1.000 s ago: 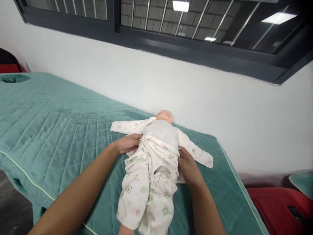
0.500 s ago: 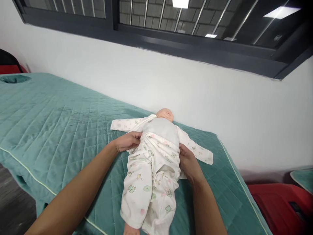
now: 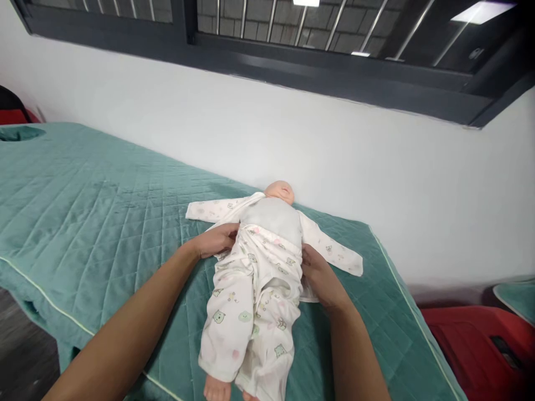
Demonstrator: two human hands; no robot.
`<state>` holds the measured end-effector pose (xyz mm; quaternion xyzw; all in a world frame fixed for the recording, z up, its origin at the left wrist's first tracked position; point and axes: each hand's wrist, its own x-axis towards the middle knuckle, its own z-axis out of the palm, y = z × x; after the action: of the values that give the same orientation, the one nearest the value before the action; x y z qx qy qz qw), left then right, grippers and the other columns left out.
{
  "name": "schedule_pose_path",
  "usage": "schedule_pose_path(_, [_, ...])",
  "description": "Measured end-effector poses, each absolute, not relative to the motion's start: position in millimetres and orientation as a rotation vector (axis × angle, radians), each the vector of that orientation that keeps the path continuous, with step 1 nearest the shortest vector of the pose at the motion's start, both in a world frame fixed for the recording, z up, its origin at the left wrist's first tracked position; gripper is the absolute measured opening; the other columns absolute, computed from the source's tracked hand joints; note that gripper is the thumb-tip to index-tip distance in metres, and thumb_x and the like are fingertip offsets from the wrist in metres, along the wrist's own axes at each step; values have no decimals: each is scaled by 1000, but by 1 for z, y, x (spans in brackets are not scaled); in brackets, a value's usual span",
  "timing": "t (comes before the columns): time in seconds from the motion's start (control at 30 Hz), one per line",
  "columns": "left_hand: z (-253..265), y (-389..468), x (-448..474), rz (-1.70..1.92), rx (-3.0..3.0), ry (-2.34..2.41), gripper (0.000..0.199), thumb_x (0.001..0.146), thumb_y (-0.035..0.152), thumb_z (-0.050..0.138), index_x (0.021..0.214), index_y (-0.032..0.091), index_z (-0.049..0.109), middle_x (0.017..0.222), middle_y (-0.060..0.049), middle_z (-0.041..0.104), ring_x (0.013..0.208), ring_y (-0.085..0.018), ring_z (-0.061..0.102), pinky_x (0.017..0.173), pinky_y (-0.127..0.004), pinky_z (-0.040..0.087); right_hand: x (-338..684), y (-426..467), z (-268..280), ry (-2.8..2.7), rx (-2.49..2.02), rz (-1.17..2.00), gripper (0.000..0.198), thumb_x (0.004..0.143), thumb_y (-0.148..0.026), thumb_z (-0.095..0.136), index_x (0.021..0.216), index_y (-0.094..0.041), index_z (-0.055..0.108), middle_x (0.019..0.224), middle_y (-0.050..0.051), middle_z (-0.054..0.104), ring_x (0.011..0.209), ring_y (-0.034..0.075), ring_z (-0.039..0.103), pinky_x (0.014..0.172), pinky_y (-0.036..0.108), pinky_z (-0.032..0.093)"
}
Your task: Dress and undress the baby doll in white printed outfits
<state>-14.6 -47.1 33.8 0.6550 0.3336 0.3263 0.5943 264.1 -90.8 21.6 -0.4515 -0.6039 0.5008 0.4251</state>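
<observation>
While the baby doll (image 3: 267,234) lies on its back across the green quilted cover (image 3: 92,211), head toward 12 o'clock near the white wall (image 3: 292,139), both hands sit at its waist. Left hand (image 3: 215,240), at the doll's 9 o'clock side, fingers curled, pinching the waistband of the printed trousers (image 3: 251,312). Right hand (image 3: 320,275), at 3 o'clock, fingers closed on the same waistband at the hip. Trousers cover both legs; a bare foot (image 3: 215,388) shows at 6 o'clock. Grey torso exposed; open white top (image 3: 334,250) spread flat, sleeves out toward 9 and 3 o'clock. Dark-framed window (image 3: 334,61) above the wall. Red object (image 3: 472,345) at 4 o'clock beyond the cover's edge.
</observation>
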Motion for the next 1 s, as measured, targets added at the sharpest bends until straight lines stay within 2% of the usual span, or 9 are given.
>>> schedule_pose_path(0.17, [35, -47, -16, 756, 1636, 772, 42, 63, 5, 58, 102, 14, 70, 110, -8, 72, 116, -29, 57, 107, -44, 38, 268, -91, 19, -1473, -1131, 1323, 34, 75, -19, 61, 109, -24, 65, 115, 3, 71, 107, 24, 65, 97, 40, 48])
schedule_pose_path(0.3, [38, -49, -14, 740, 1640, 792, 42, 63, 8, 64, 105, 14, 69, 112, -8, 71, 117, -30, 56, 106, -43, 39, 262, -92, 22, -1439, -1209, 1311, 37, 71, -17, 64, 108, -23, 64, 108, 4, 73, 98, 25, 68, 87, 38, 53])
schedule_pose_path(0.4, [40, -51, -12, 764, 1620, 852, 38, 66, 10, 62, 103, 14, 70, 107, -7, 73, 117, -29, 56, 104, -42, 40, 257, -91, 25, -1474, -1278, 1232, 36, 71, -20, 66, 107, -22, 65, 109, 5, 73, 99, 25, 68, 89, 38, 53])
schedule_pose_path(0.7, [44, -55, -4, 798, 1375, 965, 31, 67, 11, 55, 92, 14, 73, 90, -5, 75, 84, -23, 66, 83, -35, 50, 255, -90, 21, -1589, -1420, 864, 38, 72, -26, 62, 109, -24, 69, 106, 4, 74, 98, 28, 65, 88, 41, 51])
schedule_pose_path(1.0, [43, -54, -3, 844, 1412, 977, 31, 68, 14, 55, 92, 15, 74, 86, -5, 75, 93, -26, 65, 87, -38, 49, 261, -88, 22, -1485, -1329, 996, 36, 71, -28, 61, 105, -22, 73, 92, 4, 76, 99, 29, 66, 86, 41, 51])
